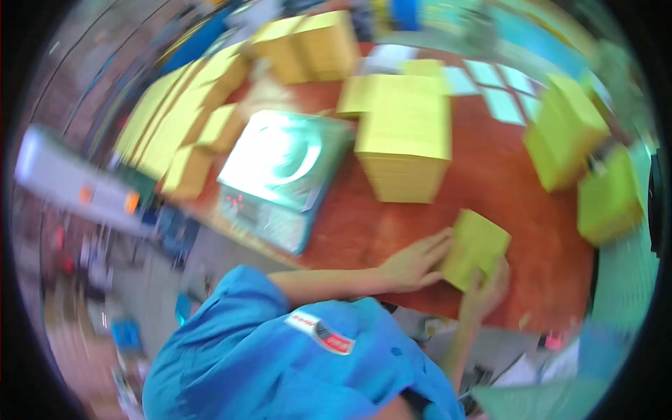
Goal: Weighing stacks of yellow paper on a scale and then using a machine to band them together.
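On the red table (504, 189) in front of you sit a tall yellow stack (404, 140) and, to its left, a scale (280, 175). Nearer you lies a small yellow pad (476, 246) (blurred here). Your left hand (414, 262) presses its near-left edge with fingers flat; your right hand (484, 292) pinches its bottom corner, that grip closed on the pad.

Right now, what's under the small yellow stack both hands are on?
The small yellow stack rests on the reddish-brown tabletop. The left hand presses its left edge and the right hand holds its near edge. Its underside is covered, so anything beneath cannot be seen.
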Demonstrator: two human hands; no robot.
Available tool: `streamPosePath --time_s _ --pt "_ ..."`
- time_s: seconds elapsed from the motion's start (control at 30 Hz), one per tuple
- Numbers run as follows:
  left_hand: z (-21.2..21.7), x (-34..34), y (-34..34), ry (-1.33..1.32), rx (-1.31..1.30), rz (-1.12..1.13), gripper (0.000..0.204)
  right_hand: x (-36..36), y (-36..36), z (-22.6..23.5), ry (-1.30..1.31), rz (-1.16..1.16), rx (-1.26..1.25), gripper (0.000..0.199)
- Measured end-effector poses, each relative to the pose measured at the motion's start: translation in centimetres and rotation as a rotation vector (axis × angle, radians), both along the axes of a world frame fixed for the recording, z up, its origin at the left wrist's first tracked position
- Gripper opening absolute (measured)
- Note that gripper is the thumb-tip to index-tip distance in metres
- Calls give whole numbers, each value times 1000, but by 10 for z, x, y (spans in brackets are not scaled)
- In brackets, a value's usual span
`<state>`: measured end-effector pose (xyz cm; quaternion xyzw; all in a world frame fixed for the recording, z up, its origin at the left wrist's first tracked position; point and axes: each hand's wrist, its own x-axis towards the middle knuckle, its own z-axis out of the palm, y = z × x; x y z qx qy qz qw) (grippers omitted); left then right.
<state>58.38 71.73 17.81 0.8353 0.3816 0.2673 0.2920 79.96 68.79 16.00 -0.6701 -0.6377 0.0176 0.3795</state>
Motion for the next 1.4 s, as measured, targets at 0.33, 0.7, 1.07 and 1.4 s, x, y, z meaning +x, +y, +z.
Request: streamPosePath --time_s 0.33,0.7,1.07,1.4 --pt "19 -103 -50 -365 -100 -6 17 -93 -41 36 147 177 193 25" --pt "-13 -184 -67 -43 151 -136 27 -244 -130 -4 1255 -157 2 16" --pt "-22 -167 -79 244 424 -312 39 -114 -177 -219 1263 -792 -107 19" --pt "-23 -164 -82 387 453 -214 38 8 -60 -310 641 -1079 -548 50"
